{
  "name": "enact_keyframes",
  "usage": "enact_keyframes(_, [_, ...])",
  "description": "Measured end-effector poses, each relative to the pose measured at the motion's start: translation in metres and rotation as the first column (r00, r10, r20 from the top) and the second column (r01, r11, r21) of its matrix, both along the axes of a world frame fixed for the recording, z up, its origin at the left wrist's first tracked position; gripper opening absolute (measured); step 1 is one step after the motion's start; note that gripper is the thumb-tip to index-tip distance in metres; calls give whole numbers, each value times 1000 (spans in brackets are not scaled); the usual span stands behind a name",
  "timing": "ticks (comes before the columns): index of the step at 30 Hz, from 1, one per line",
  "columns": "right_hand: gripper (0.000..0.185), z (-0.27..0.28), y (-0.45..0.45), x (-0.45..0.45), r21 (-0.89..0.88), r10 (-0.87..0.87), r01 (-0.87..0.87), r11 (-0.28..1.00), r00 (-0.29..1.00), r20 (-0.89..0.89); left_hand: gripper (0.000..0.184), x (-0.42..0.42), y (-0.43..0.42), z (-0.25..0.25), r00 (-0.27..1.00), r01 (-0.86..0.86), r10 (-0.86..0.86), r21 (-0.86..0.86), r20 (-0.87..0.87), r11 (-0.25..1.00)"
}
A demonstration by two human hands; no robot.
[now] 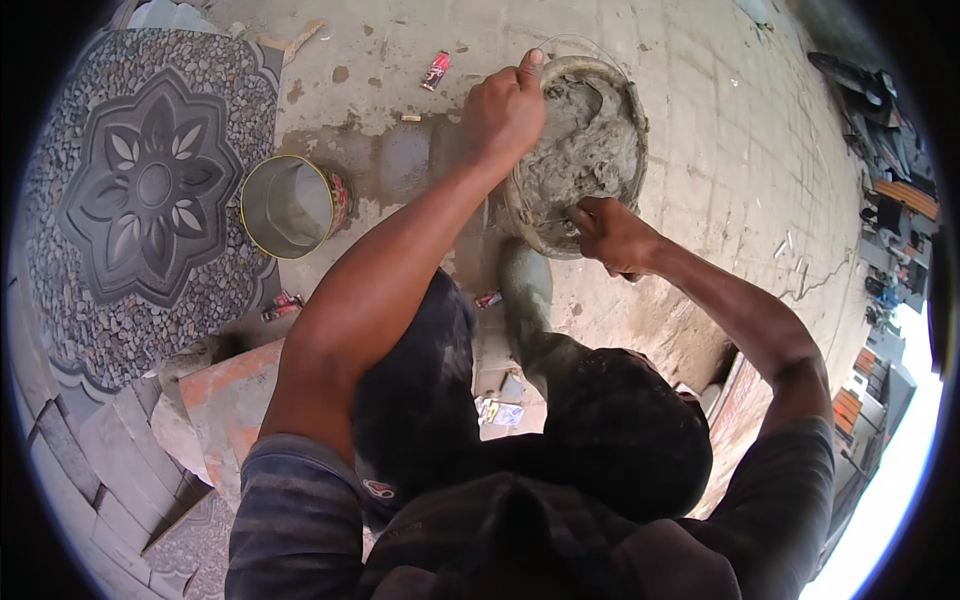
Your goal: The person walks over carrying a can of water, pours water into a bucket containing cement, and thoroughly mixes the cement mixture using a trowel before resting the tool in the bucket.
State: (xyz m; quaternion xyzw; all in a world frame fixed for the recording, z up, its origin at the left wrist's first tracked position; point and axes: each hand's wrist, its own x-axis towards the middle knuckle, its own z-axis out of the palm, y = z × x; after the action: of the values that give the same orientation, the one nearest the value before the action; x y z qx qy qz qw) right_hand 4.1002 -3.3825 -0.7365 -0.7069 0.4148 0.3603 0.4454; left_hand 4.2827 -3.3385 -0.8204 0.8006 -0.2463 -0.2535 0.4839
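A round bucket (pixel 642 150) full of wet grey mortar (pixel 575 150) stands on the floor in front of my knees. My left hand (pixel 508 112) is closed on the bucket's rim at its upper left, with the thumb pointing up. At the near right side of the bucket, my right hand (pixel 612 238) is closed round something at the mortar's edge; the fingers hide most of it and I cannot make it out. A thin wire handle arcs over the bucket's far side.
An open can (pixel 328 205) stands left of the bucket. Beyond it lies a pebbled slab with a flower relief (pixel 155 185). A red packet (pixel 436 71) is on the floor (pixel 720 120). A brick block (pixel 232 385) sits near my left elbow. Motorcycles stand far right.
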Motion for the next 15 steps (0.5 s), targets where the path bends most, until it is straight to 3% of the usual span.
enact_keyframes(3, [32, -40, -1, -3, 316, -388, 327, 891, 908, 155, 68, 12, 4, 0, 997, 81, -81, 37, 0, 996])
enact_keyframes(6, [30, -54, -8, -12, 617, -749, 549, 564, 655, 102, 73, 15, 0, -12, 999, 24, -25, -49, -21, 999])
enact_keyframes(10, [26, -59, -10, -20, 865, -928, 475, 161, 371, -31, 72, 28, 1, -23, 999, 30, -29, -28, 20, 999])
enact_keyframes(13, [27, -47, -30, -37, 925, -944, 380, 18, 312, -110, 73, 38, 4, -35, 997, 71, -71, 18, 16, 997])
enact_keyframes(15, [28, -35, -43, -47, 925, -929, 378, 40, 356, -105, 75, 47, 10, -37, 999, 37, -37, 26, 0, 999])
